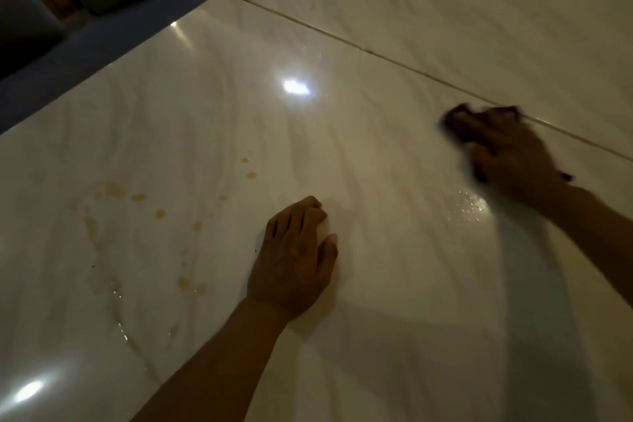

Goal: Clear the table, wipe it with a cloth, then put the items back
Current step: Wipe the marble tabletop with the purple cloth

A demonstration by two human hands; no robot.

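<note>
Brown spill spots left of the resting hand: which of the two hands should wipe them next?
Right, probably. The right hand already grips the cloth, though it is far from the stains. The left hand is nearer but rests on the table without a cloth.

a table [342,134] fills the frame. left hand [294,260] rests on it at lower centre; right hand [507,151] on a cloth [455,120] at right; spills [137,197] at left.

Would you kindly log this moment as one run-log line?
phase: wiping | right hand: presses purple cloth, blurred | left hand: resting on table | brownish stains: left of left hand
</note>
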